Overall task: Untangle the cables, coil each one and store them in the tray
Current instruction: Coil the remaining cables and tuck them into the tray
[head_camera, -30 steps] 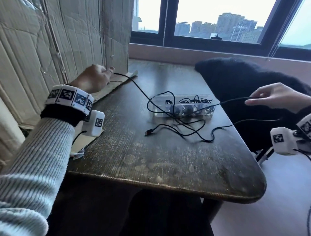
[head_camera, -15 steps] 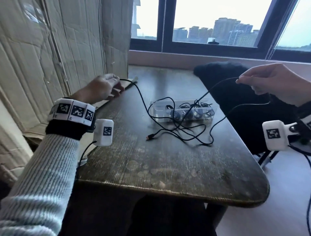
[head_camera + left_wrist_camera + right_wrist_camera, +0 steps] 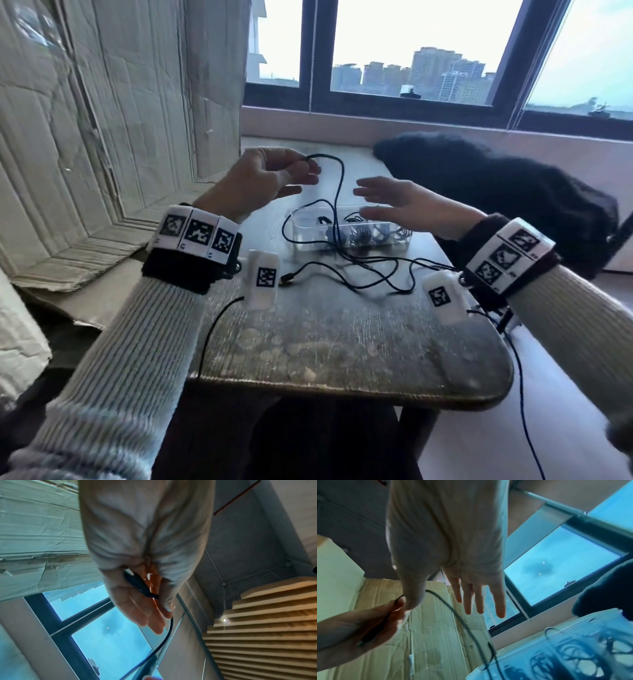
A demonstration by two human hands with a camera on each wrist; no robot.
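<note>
A thin black cable (image 3: 376, 270) lies in loose loops on the dark wooden table (image 3: 325, 342), with its plug end (image 3: 286, 279) near the left. My left hand (image 3: 298, 171) is raised over the table's far left and pinches the cable's other end, whose black plug (image 3: 137, 584) lies across the fingers. From there the cable (image 3: 462, 615) hangs down across the clear plastic tray (image 3: 298, 219). Coiled dark cables (image 3: 363, 234) sit inside the tray. My right hand (image 3: 376, 202) hovers over the tray with straight, spread fingers (image 3: 479, 599) and holds nothing.
Flattened cardboard (image 3: 102, 137) leans along the left side of the table. A dark fluffy garment (image 3: 496, 192) covers the far right corner. A window sill runs behind. The rounded front table edge (image 3: 342, 387) is close to my body.
My right hand has let go of the cable and come down and left over the tray, fingers spread. My left hand has lifted the cable end up and toward the middle.
</note>
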